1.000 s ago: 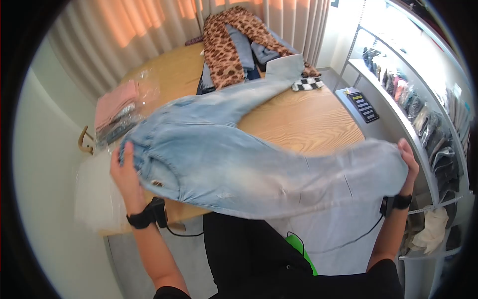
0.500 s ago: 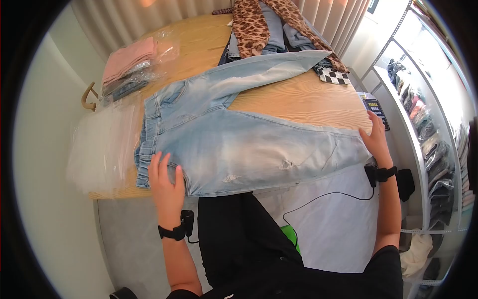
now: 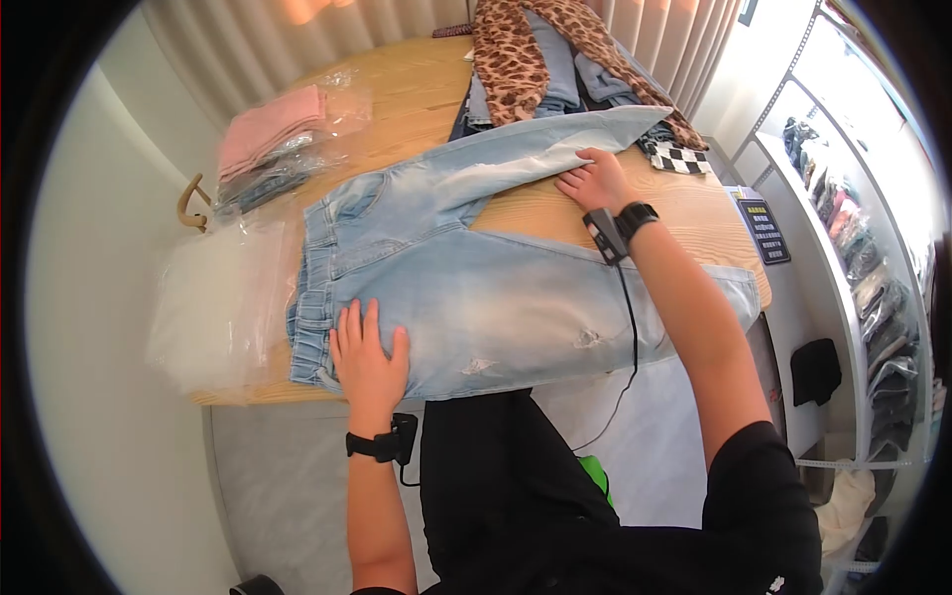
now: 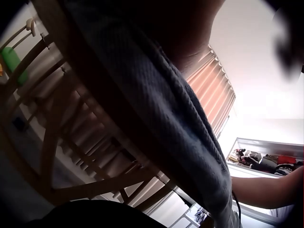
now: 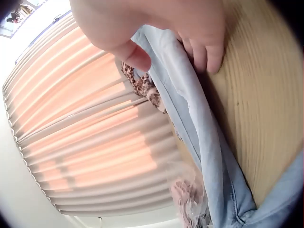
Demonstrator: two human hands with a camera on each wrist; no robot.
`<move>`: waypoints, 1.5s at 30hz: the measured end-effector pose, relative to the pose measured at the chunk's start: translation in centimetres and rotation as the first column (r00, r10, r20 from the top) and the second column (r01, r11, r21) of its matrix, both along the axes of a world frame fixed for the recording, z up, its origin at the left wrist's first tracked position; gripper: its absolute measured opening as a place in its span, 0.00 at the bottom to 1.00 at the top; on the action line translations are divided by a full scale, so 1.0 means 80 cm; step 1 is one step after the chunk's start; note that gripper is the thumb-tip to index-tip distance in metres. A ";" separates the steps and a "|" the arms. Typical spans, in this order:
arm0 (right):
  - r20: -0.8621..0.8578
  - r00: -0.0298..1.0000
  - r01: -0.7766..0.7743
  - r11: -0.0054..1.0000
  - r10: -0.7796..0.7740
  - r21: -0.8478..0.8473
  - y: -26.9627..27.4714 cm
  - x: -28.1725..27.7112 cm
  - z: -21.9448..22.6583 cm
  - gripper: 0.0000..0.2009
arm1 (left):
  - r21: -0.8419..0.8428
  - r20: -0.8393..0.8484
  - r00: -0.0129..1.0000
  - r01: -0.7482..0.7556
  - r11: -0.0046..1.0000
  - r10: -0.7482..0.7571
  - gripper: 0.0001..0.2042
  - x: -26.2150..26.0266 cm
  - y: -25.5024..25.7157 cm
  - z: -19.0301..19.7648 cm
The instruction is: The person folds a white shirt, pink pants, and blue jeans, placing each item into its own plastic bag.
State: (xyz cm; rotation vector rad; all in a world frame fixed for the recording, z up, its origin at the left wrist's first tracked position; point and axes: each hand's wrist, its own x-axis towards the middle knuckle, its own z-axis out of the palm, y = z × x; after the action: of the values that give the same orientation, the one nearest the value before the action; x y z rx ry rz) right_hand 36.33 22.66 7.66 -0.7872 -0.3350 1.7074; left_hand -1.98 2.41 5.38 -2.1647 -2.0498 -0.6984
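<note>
Light blue ripped jeans (image 3: 496,297) lie spread across the wooden table (image 3: 635,213), their elastic waistband (image 3: 315,297) at the left and both legs running to the right. My left hand (image 3: 372,357) rests with spread fingers on the jeans just below the waistband. At the inner edge of the far leg (image 3: 535,149) is my right hand (image 3: 600,180). In the right wrist view its thumb (image 5: 138,58) hangs over that leg, while its fingertips (image 5: 213,59) reach down to the wood beside it. The left wrist view shows denim (image 4: 156,95) along the table edge, with the left fingers hidden.
Clear plastic bags (image 3: 223,307) lie left of the waistband, with a bagged pink garment (image 3: 273,129) behind them. Leopard-print clothing (image 3: 511,64) and other denim are piled at the back. A checkered cloth (image 3: 679,157) lies near the far leg's hem. Shelves of bagged clothes (image 3: 858,248) line the right.
The jeans, held up between both hands at first, have come down flat on the table. My right hand has left the near hem and moved across to the far leg. My left hand stays near the waistband.
</note>
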 end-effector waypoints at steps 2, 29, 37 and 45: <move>-0.088 0.988 0.135 0.988 -0.129 0.075 0.018 -0.027 0.000 0.25 | 0.005 0.009 1.000 -0.007 1.000 0.007 0.26 0.003 -0.001 0.002; -0.139 0.804 0.589 0.742 -0.579 0.320 0.004 0.136 0.073 0.18 | 0.062 0.041 0.999 0.000 0.998 -0.003 0.24 0.003 -0.003 0.003; 0.419 0.438 0.626 0.604 -0.796 0.493 -0.091 0.195 0.065 0.28 | 0.044 0.020 1.000 -0.018 0.999 0.017 0.25 0.004 -0.005 0.005; 0.762 0.470 0.568 0.813 -0.445 0.125 -0.217 0.258 0.008 0.27 | -0.029 0.041 0.996 0.077 0.997 -0.076 0.26 -0.012 -0.009 0.015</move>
State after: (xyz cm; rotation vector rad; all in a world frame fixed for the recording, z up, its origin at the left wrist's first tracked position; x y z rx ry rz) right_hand 56.95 5.28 8.31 -1.5586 -0.4873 0.7361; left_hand -2.91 1.71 6.57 -2.2756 -2.0186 -0.7280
